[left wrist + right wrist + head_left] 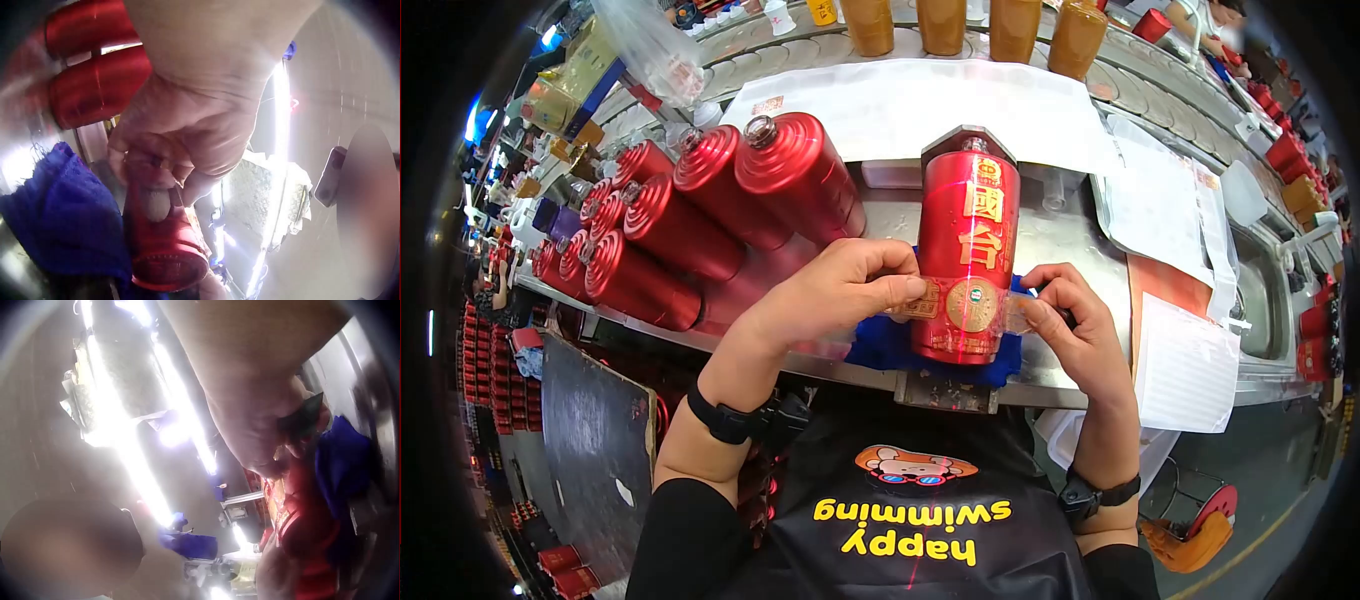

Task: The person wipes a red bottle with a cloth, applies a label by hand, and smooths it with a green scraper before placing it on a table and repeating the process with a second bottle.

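Left hand (838, 285) pinching label (942, 300), bottle (945, 225) lying at three o'clock, running twelve to six; right hand (1084, 325) pinching opposite end.

Head view bright, edges fisheye-bent; wrist views hazy, glare from tube lights (128, 453).

Brown bottles (941, 27) beyond the red 國台 bottle (945, 225): tops cut off.
Blue cloth (875, 342) beneath it: middle hidden.
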The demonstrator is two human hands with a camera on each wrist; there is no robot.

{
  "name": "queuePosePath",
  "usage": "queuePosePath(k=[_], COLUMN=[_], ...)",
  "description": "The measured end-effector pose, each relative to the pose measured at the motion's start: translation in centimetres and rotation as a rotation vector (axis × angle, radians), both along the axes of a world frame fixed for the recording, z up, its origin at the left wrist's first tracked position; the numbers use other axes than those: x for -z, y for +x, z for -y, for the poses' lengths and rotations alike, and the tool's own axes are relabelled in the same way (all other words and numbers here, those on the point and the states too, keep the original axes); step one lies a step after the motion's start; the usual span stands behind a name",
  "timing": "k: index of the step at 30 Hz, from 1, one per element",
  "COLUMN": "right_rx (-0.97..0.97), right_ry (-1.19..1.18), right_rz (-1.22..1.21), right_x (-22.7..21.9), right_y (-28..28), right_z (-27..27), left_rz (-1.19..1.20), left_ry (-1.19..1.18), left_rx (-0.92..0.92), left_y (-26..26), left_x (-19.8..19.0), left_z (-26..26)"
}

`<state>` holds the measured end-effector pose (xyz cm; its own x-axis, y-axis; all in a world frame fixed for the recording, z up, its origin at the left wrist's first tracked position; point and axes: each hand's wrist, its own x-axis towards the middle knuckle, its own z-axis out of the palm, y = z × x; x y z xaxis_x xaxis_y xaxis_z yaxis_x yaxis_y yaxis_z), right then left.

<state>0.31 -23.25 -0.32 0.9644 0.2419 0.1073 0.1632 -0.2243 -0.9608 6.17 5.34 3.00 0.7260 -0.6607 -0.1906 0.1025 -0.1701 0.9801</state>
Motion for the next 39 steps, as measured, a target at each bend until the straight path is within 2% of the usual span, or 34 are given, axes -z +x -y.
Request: queuePosePath(k=[3,6,8,11,12,14,15,17,18,21,24,30,33,37,39], right_rx=[0.03,0.026,0.041,0.04,0.045,0.035,0.024,0.001,-0.01,0.004,0.002,-0.014,-0.012,-0.013,-0.007], right_ry=[0.034,-0.03,0.001,-0.032,-0.027,-0.005,-0.024,-0.059,-0.086,-0.075,-0.159,-0.231,-0.264,-0.253,-0.183], right_rz=[0.042,0.094,0.028,-0.007,0.001,-0.036,0.02,0.136,0.101,0.17,0.184,0.193,0.194,0.182,0.184], right_x=[0.6,0.6,0.7,0.8,1.0,1.1,1.2,1.5,1.2,1.8,1.9,1.7,1.6,1.6,2.1], right_y=[0.2,0.3,0.3,0.3,0.2,0.0,0.0,-0.1,-0.2,-0.4,-0.4,-0.5,-0.6,-0.5,-0.5], right_z=[-0.1,-0.1,-0.1,0.3,0.3,0.2,0.0,-0.7,-0.7,-1.2,-1.4,-1.8,-1.8,-1.8,-1.6], left_rz=[0.016,0.099,0.115,0.492,0.43,0.571,0.612,0.577,0.562,0.496,0.36,0.417,0.628,0.52,0.558], left_ry=[0.009,0.061,0.091,0.094,0.07,0.11,0.125,0.166,0.185,0.126,0.068,0.076,0.216,0.116,0.14], left_rx=[-0.011,-0.061,-0.111,-0.382,-0.345,-0.301,-0.291,-0.255,-0.234,-0.225,-0.186,-0.209,-0.174,-0.116,-0.099], left_y=[0.1,0.0,-0.1,-2.0,-2.8,-3.8,-4.2,-4.1,-4.0,-3.8,-3.6,-3.7,-4.3,-3.7,-4.3], left_x=[0.2,0.4,0.7,2.4,2.9,4.0,4.0,4.2,4.3,4.0,3.4,3.2,3.6,3.9,4.2], left_z=[0.0,0.0,-0.3,0.3,0.4,1.2,1.5,1.5,1.5,1.6,1.4,1.3,1.5,0.6,0.2])
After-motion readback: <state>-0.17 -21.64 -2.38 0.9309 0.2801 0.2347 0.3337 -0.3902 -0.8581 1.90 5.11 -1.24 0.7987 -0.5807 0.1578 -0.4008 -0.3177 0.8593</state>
